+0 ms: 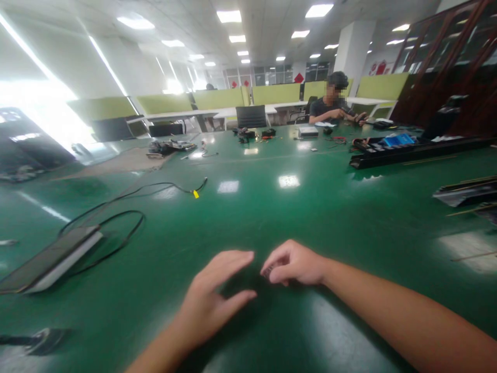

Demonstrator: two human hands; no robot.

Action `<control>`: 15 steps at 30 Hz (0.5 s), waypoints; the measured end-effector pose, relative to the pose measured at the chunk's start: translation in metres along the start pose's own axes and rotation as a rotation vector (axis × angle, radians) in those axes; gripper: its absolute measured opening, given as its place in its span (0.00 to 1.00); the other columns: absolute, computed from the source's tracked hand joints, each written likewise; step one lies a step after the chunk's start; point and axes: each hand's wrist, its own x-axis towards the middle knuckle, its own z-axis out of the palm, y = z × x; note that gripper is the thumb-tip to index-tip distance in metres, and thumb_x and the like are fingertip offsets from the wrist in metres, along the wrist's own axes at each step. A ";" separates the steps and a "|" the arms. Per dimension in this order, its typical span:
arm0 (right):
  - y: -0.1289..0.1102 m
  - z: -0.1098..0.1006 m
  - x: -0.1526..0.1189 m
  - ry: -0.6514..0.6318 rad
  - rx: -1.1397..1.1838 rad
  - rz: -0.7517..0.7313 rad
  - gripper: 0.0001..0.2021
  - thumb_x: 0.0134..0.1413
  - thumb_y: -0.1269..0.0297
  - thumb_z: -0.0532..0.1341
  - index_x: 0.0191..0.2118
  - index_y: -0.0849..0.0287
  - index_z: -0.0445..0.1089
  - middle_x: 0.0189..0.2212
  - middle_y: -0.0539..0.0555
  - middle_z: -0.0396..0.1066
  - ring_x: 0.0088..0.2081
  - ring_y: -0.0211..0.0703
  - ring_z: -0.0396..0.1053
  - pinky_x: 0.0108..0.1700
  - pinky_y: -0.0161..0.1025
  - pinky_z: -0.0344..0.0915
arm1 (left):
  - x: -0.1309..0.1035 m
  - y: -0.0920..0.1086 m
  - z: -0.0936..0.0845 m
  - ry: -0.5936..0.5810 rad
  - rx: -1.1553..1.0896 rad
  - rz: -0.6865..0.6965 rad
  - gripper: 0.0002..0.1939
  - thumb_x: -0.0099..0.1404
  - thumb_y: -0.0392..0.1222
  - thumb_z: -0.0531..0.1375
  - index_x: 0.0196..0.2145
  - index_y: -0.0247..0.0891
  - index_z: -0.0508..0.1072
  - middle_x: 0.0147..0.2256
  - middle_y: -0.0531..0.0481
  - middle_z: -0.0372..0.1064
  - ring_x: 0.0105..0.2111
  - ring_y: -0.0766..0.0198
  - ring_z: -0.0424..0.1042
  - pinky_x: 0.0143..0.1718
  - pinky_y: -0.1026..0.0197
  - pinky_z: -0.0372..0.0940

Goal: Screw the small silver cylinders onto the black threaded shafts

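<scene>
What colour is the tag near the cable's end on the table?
Yellow; the tag shows best in the head view.

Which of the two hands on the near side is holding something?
The right hand: it pinches a small dark object. The left hand is open beside it, thumb and fingers spread apart, with nothing visible in its grasp.

Beneath your grip (295, 264) you had a glossy green table (182, 223) that mirrored the lights (229, 16). Well beyond the grip you faced white desks (224, 111), a black chair (250, 117) and yellow-green partitions (221, 98). Beyond it to the right, you had a white pillar (353, 49), then dark reddish cabinets (440, 54). Far left of it, white glare (34, 96) washed out that side. High above it, the lights dotted a pale ceiling (267, 20).
</scene>
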 end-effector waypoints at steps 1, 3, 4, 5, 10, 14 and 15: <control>0.000 -0.001 -0.001 -0.018 0.025 0.004 0.20 0.42 0.56 0.73 0.37 0.67 0.79 0.20 0.49 0.69 0.18 0.30 0.60 0.21 0.30 0.56 | 0.014 0.005 0.012 -0.028 -0.093 0.035 0.23 0.57 0.42 0.69 0.52 0.49 0.75 0.47 0.45 0.76 0.49 0.51 0.73 0.52 0.49 0.69; 0.001 -0.001 -0.001 -0.031 0.079 0.003 0.19 0.41 0.55 0.73 0.35 0.67 0.79 0.17 0.47 0.67 0.17 0.29 0.58 0.20 0.29 0.53 | 0.035 0.014 0.031 -0.010 -0.262 0.060 0.15 0.60 0.39 0.67 0.45 0.47 0.79 0.43 0.44 0.78 0.48 0.52 0.74 0.50 0.48 0.70; 0.002 -0.002 -0.001 -0.027 0.104 0.000 0.19 0.41 0.55 0.73 0.34 0.67 0.78 0.17 0.47 0.67 0.17 0.29 0.57 0.19 0.29 0.53 | 0.041 0.018 0.038 0.020 -0.326 0.056 0.12 0.61 0.38 0.66 0.43 0.47 0.80 0.41 0.44 0.79 0.47 0.52 0.75 0.48 0.49 0.71; 0.003 -0.002 0.000 -0.020 0.122 -0.004 0.19 0.41 0.54 0.73 0.33 0.67 0.78 0.17 0.47 0.67 0.17 0.28 0.57 0.19 0.28 0.53 | 0.044 0.021 0.042 0.053 -0.371 0.047 0.10 0.62 0.37 0.65 0.42 0.46 0.81 0.40 0.44 0.79 0.45 0.52 0.75 0.47 0.49 0.71; 0.005 -0.004 0.002 -0.053 0.052 0.036 0.21 0.48 0.52 0.69 0.41 0.66 0.77 0.18 0.47 0.68 0.17 0.29 0.59 0.18 0.27 0.53 | 0.030 0.023 0.027 0.158 -0.402 -0.023 0.06 0.59 0.38 0.67 0.35 0.45 0.81 0.34 0.46 0.79 0.39 0.53 0.77 0.42 0.50 0.73; 0.001 -0.002 0.001 -0.087 -0.021 0.103 0.20 0.53 0.55 0.66 0.48 0.64 0.75 0.20 0.46 0.69 0.17 0.28 0.59 0.18 0.26 0.52 | -0.015 0.007 -0.025 0.287 -0.093 -0.194 0.04 0.57 0.45 0.67 0.33 0.50 0.80 0.34 0.51 0.79 0.38 0.50 0.77 0.43 0.48 0.73; 0.000 -0.002 0.001 -0.094 -0.030 0.111 0.20 0.53 0.55 0.66 0.47 0.64 0.75 0.19 0.46 0.69 0.17 0.28 0.58 0.18 0.26 0.51 | -0.027 0.002 -0.040 0.368 0.042 -0.258 0.06 0.57 0.48 0.67 0.34 0.52 0.80 0.35 0.53 0.79 0.37 0.51 0.77 0.41 0.48 0.73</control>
